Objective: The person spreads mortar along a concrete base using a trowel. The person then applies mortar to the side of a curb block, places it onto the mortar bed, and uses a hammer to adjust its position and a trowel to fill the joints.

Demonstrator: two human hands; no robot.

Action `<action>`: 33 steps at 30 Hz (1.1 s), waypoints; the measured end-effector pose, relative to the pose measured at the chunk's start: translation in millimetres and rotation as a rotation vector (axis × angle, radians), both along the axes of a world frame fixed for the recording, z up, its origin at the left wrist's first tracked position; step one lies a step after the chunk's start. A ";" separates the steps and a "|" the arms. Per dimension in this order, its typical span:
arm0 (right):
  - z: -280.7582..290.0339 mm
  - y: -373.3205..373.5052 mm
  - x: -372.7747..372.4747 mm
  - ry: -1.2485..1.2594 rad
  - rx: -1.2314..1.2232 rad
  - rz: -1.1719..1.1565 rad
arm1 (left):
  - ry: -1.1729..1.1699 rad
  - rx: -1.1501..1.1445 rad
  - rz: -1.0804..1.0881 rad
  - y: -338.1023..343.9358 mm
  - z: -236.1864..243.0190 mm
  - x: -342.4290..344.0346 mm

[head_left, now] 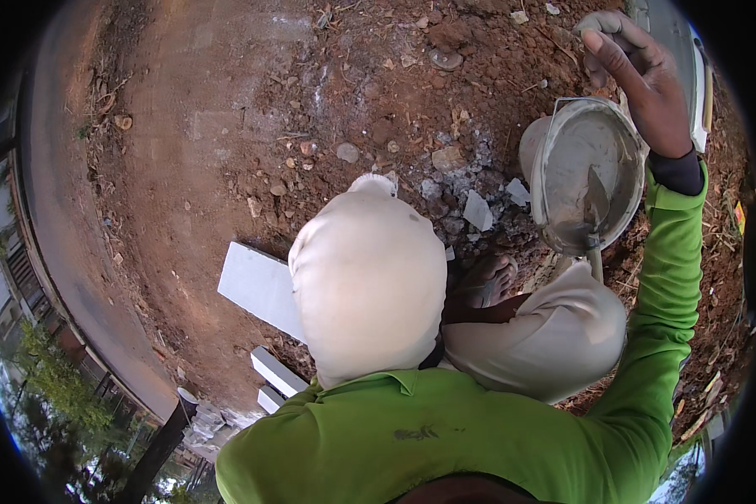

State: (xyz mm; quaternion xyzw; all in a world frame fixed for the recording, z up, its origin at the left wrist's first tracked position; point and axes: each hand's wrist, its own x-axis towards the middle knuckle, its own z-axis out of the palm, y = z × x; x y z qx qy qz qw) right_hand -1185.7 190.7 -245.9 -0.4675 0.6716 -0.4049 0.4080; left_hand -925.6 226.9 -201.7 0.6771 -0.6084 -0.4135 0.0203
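Note:
My right hand (634,71) reaches out at the far right, past a bucket. Its fingers are curled in toward the thumb; anything between them is too small or hidden to make out. Just below the hand stands the mortar-smeared bucket (539,181), with a wire handle and wet grey mortar (575,155) in it. A trowel (597,197) lies inside, its blade on the mortar and its handle over the near rim. My left hand is not in view; that arm is hidden below my green shirt.
My bent knees in cream trousers (370,277) fill the middle. White blocks (265,286) lie at my left. Broken pale chunks (478,211) and stones litter the reddish soil beside the bucket. A grey slab-like edge (676,50) runs beyond my right hand. A road (67,168) passes far left.

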 end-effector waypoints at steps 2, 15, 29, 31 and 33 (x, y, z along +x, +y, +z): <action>-5.4 3.1 -30.2 0.123 -0.131 0.009 | -0.119 0.008 -0.110 -12.2 2.3 -9.3; -33.3 59.1 -82.4 0.062 -0.256 -0.145 | -1.113 0.548 0.381 129.5 -67.3 387.4; 4.1 68.0 -73.4 -0.061 -0.244 0.089 | -1.426 0.225 -0.618 -131.6 -16.7 220.7; -6.1 60.9 -57.5 0.067 -0.404 0.057 | -1.366 0.131 -0.723 -144.5 -18.8 183.0; -9.7 48.1 -32.8 0.201 -0.541 0.012 | -1.340 0.056 -0.778 -153.6 -12.0 141.5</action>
